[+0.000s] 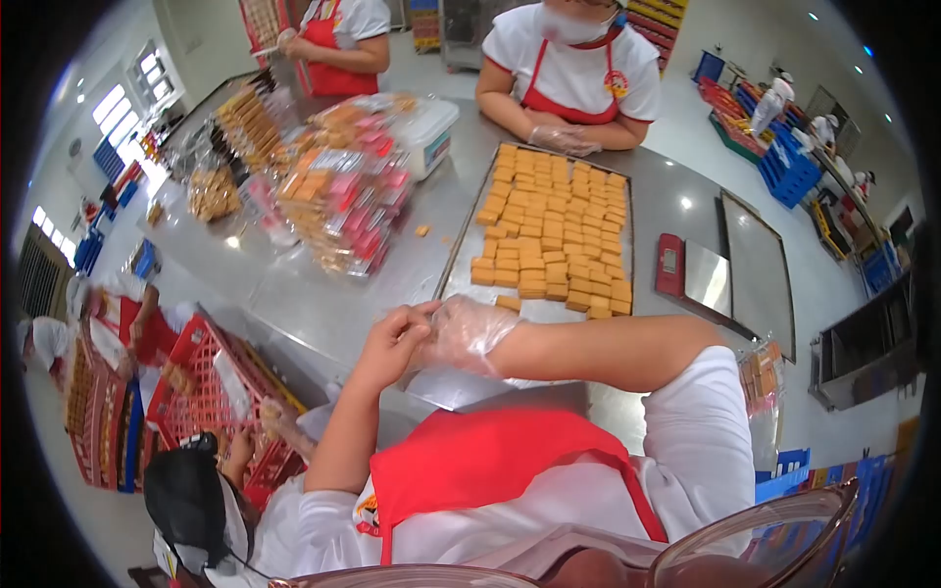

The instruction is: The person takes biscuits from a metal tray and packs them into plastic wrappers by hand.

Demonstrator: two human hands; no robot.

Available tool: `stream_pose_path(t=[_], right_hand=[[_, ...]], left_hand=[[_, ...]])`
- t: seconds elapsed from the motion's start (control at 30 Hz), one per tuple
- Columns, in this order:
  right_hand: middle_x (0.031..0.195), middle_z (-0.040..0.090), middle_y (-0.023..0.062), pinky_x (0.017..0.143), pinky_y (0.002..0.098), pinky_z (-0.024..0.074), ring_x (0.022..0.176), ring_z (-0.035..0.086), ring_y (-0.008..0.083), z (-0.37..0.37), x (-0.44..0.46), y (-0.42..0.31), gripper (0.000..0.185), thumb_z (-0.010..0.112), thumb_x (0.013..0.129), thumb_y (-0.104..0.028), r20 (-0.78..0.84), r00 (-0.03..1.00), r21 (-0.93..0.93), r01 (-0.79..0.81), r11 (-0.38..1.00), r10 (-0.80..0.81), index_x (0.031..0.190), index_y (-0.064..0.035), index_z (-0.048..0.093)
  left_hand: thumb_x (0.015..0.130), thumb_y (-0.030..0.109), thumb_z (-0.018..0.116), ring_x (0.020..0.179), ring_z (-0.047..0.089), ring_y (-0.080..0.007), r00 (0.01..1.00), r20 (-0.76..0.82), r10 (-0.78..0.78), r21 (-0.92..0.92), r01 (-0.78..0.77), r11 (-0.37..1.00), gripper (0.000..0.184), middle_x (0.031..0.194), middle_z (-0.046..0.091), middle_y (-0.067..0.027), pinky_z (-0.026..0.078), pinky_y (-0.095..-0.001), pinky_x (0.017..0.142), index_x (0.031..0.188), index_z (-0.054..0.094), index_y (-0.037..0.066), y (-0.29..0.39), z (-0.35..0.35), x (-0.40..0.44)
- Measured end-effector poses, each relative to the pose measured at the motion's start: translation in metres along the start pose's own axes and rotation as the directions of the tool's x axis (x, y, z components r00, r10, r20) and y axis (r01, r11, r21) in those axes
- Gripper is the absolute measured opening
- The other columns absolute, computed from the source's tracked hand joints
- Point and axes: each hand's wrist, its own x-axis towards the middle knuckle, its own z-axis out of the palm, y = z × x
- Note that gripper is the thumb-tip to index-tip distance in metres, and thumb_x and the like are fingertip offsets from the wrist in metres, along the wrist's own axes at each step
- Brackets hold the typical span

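Biscuits [549,225] fill a tray [631,225] on the workroom table [686,201]

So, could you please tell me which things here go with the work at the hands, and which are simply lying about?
With the work, judging by nearness:
biscuits
tray under them
clear glove on the right hand

Apparently just lying about:
red scale
wrapped packs, piled up
lidded tub
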Motion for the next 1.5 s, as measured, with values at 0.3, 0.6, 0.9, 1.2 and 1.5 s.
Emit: stream_pose_path(t=[0.3,0.6,0.9,1.2,1.5], right_hand=[[0.085,0.060,0.0064,0.065,0.0356,0.0480,0.079,0.058,0.0223,0.021,0.022,0.018,0.011,0.050,0.071,-0.012,0.215,0.963,-0.459,0.248,0.853,-0.164,0.077,-0.0100,0.058],[0.105,0.056,0.0083,0.078,0.0354,0.0459,0.095,0.056,0.0257,-0.009,0.024,0.018,0.031,0.045,0.080,-0.021,-0.081,0.979,-0.207,0.169,0.964,-0.189,0.106,-0.0051,0.051],[0.121,0.046,0.0091,0.095,0.0296,0.0347,0.108,0.046,0.0194,0.012,0.017,-0.009,0.052,0.054,0.085,-0.030,-0.426,0.904,0.367,0.136,0.920,0.036,0.127,-0.0055,0.038],[0.122,0.046,0.0101,0.100,0.0325,0.0278,0.114,0.042,0.0226,0.046,0.029,-0.007,0.049,0.057,0.083,-0.023,-0.332,0.935,0.778,0.199,0.596,0.121,0.125,-0.0046,0.040],[0.130,0.037,0.0111,0.098,0.0316,0.0327,0.118,0.040,0.0217,0.037,0.009,-0.015,0.058,0.064,0.076,-0.011,-0.381,0.913,0.585,0.117,0.803,0.144,0.127,-0.0049,0.037]], left_hand=[[0.084,0.004,0.048,0.098,0.051,-0.0166,0.993,-0.052,0.109,-0.097,-0.114,0.989,0.003,0.112,0.055,-0.0163,0.040,-0.0287,0.085,0.082,0.048,0.003,0.008,0.003,0.002],[0.083,0.011,0.051,0.113,0.043,-0.0278,0.602,-0.517,0.608,0.570,-0.288,0.770,0.012,0.121,0.047,-0.0114,0.021,-0.0434,0.100,0.094,0.048,0.007,0.046,0.022,0.005],[0.089,0.030,0.044,0.106,0.047,-0.0276,0.920,-0.334,-0.203,-0.917,-0.268,0.294,0.043,0.116,0.049,-0.0127,0.036,-0.0426,0.092,0.121,0.039,0.001,0.038,0.020,-0.028],[0.083,0.019,0.050,0.108,0.048,-0.0228,0.913,-0.344,-0.218,-0.889,-0.242,0.388,0.051,0.123,0.046,-0.0124,0.037,-0.0360,0.093,0.128,0.035,0.000,0.016,0.030,-0.024],[0.076,0.008,0.056,0.095,0.055,-0.0199,0.920,-0.364,-0.147,-0.887,-0.294,0.356,0.061,0.123,0.045,-0.0097,0.043,-0.0345,0.086,0.131,0.029,0.003,0.009,0.034,-0.026]])
